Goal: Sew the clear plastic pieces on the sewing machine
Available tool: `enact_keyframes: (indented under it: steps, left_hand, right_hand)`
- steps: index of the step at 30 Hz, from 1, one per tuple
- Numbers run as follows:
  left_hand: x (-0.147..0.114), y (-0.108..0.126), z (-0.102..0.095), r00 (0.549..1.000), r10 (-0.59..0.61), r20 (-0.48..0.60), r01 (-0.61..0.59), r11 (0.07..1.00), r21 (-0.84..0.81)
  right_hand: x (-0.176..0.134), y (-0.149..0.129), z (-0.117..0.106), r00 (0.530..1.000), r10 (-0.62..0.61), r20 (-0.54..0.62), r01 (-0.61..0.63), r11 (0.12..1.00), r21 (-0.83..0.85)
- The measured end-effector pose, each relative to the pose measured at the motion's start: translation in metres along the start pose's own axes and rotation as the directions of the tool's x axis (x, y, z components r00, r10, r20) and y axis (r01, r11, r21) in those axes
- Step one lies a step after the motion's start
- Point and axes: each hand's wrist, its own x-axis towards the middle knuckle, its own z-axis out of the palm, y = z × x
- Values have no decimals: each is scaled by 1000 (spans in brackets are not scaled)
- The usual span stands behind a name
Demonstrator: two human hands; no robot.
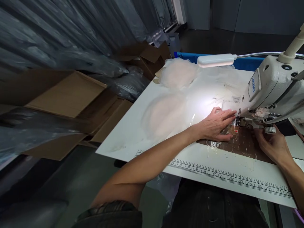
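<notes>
A white sewing machine [273, 84] stands at the right of the table, its needle area lit. Just left of the needle, my left hand [215, 125] lies flat with fingers stretched toward the presser foot. It rests at the edge of a brown bed plate [239, 144] with strips of clear tape on it. My right hand [273, 145] reaches in under the machine head, right of the needle, beside a ridged white knob [270, 129]. Its fingertips are partly hidden by the machine, and anything in them cannot be made out.
Two sheer pale-pink rounded pieces [163, 117] lie on the white table [133, 139]. A white lamp [216, 60] on a flexible neck hangs over the back. A printed ruler [225, 175] runs along the front edge. Open cardboard boxes [68, 95] and plastic sheeting stand at left.
</notes>
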Motion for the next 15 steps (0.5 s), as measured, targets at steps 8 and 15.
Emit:
enact_keyframes:
  steps: [8,15]
  left_hand:
    - [-4,5,10,940,-301,-161,318,944,91]
    - [14,-16,-3,968,-241,76,227,962,153]
  right_hand:
    - [0,0,0,999,-34,-8,33,999,-30]
    - [-7,-3,5,989,-149,-6,149,987,-56]
